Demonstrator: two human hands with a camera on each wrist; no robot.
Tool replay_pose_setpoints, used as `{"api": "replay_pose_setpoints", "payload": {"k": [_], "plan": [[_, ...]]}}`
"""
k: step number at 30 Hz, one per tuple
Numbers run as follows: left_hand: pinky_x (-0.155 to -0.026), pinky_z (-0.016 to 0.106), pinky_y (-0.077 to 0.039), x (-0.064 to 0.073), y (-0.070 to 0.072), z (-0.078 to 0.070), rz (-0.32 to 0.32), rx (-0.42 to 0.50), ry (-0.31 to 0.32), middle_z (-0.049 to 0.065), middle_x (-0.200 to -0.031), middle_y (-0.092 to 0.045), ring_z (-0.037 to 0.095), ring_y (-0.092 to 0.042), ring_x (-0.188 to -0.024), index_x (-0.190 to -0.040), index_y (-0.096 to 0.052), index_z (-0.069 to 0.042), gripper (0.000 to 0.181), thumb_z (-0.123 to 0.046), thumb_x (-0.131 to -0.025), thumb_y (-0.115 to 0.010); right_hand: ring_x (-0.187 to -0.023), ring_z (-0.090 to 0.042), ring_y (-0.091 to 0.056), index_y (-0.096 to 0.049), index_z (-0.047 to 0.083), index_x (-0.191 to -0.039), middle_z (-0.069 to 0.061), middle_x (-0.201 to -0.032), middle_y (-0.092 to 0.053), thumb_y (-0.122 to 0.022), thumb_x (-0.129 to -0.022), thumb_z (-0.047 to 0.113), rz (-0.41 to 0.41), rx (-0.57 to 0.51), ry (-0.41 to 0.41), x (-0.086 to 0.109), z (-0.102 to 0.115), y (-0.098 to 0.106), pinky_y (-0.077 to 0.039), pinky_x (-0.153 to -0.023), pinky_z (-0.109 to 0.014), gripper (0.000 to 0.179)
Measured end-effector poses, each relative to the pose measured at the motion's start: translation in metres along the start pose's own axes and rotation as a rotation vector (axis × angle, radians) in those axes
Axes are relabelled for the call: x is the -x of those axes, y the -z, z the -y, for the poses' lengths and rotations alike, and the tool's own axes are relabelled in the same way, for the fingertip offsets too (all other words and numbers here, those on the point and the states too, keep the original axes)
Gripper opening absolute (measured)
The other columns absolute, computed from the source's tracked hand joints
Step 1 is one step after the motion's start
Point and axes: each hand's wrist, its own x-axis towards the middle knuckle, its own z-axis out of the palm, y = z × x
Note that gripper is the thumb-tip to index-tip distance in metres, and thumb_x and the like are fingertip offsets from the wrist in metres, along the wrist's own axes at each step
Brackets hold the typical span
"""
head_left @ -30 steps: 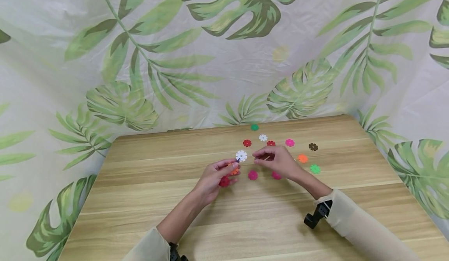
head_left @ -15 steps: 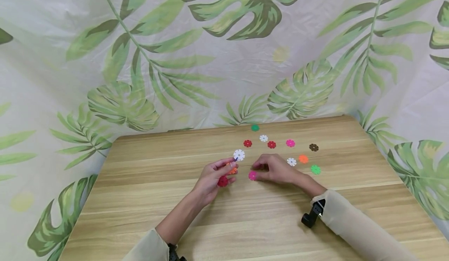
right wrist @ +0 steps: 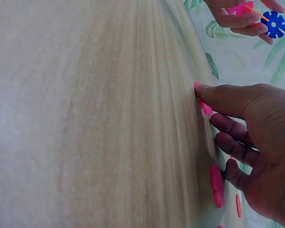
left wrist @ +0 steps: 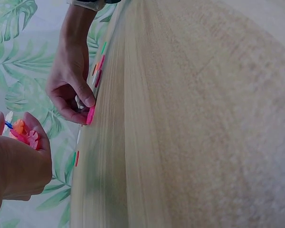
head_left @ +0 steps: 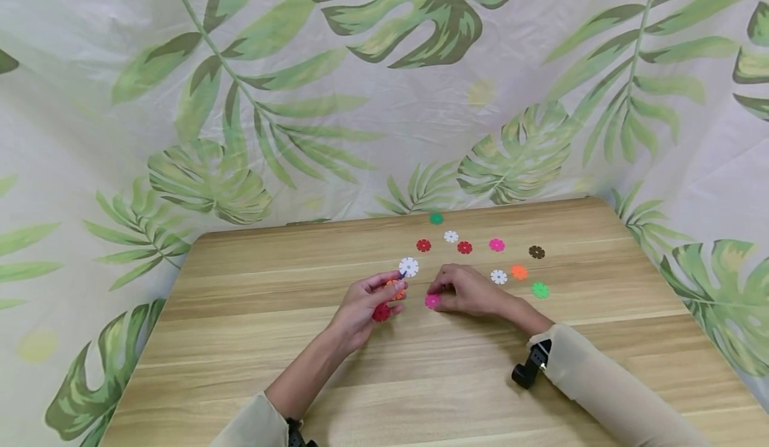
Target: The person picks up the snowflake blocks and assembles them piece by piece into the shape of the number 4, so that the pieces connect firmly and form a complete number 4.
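On the left, the person's left hand (head_left: 360, 307) has its thumb and fingers bent round a small bunch of discs, up above the brown wooden table (head_left: 240, 340). The bunch is likely very light, but it could come apart if squeezed or twisted, so the middle is a good place to hold it. It has a red round plastic disc (head_left: 381, 311) low down, an orange one like it (head_left: 393, 291) by the thumb, a dark blue one (right wrist: 273, 24), and a white one (head_left: 409, 267) sticking up at the top. Next comes a bright pink round plastic disc (head_left: 431, 301), pinched at its edge by the right hand (head_left: 468, 290). It should be stiff, thin and maybe a bit slippery, so its bumpy rim is the best part to grab. Fingers hide some of it, so I can't tell if it touches the table. Farther right, a loose white disc (head_left: 498, 277), a loose orange disc (head_left: 519, 271) and a bright green disc (head_left: 540, 290) lie flat, with little cuts all round like flower petals.
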Motion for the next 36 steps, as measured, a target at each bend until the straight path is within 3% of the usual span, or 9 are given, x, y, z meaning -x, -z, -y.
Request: {"api": "replay_pose_setpoints", "payload": {"k": [8,14,22,30,36], "plan": [[-0.088,0.033,-0.063,0.001,0.001,0.001,0.021,0.006,-0.002,0.011,-0.124,-0.073,0.013,-0.07,-0.1,-0.139,-0.066,0.0,0.04,-0.01,-0.101,-0.073,-0.092,-0.008,-0.068,-0.079,0.017,-0.105,0.007,-0.101,-0.074,-0.088,-0.09,0.018,-0.036,-0.022,0.012,0.003,-0.002,-0.003,-0.06,-0.083,-0.027,0.018],[-0.089,0.034,-0.063,0.001,0.002,0.001,0.025,0.009,0.0,0.012,-0.124,-0.074,0.014,-0.071,-0.1,-0.139,-0.065,0.001,0.04,-0.011,-0.101,-0.073,-0.088,-0.009,-0.07,-0.081,0.012,-0.108,0.004,-0.101,-0.076,-0.087,-0.088,0.008,-0.088,-0.06,0.051,0.006,-0.004,-0.003,-0.061,-0.078,-0.026,0.021],[-0.101,0.045,-0.059,0.001,0.003,0.003,0.024,-0.001,0.007,0.013,-0.124,-0.073,0.014,-0.072,-0.099,-0.138,-0.066,0.002,0.04,-0.011,-0.101,-0.074,-0.089,-0.012,-0.072,-0.082,0.009,-0.111,0.0,-0.101,-0.078,-0.087,-0.087,0.006,-0.11,-0.243,-0.031,0.011,-0.006,0.001,-0.063,-0.08,-0.028,0.025],[-0.092,0.038,-0.063,0.001,0.004,0.004,0.028,-0.023,0.02,0.008,-0.116,-0.076,0.013,-0.071,-0.096,-0.136,-0.066,0.003,0.039,-0.01,-0.1,-0.074,-0.087,-0.017,-0.072,-0.081,0.01,-0.112,-0.002,-0.104,-0.078,-0.085,-0.09,0.009,-0.148,-0.382,-0.134,0.014,0.001,0.011,-0.061,-0.072,-0.026,0.022],[-0.098,0.043,-0.061,0.002,0.004,0.004,0.038,-0.03,0.031,0.012,-0.122,-0.074,0.014,-0.072,-0.097,-0.137,-0.066,0.002,0.04,-0.011,-0.101,-0.074,-0.087,-0.02,-0.072,-0.081,0.009,-0.111,-0.004,-0.103,-0.079,-0.083,-0.091,0.006,-0.219,-0.466,-0.146,0.014,0.006,0.018,-0.06,-0.073,-0.026,0.02]]}}
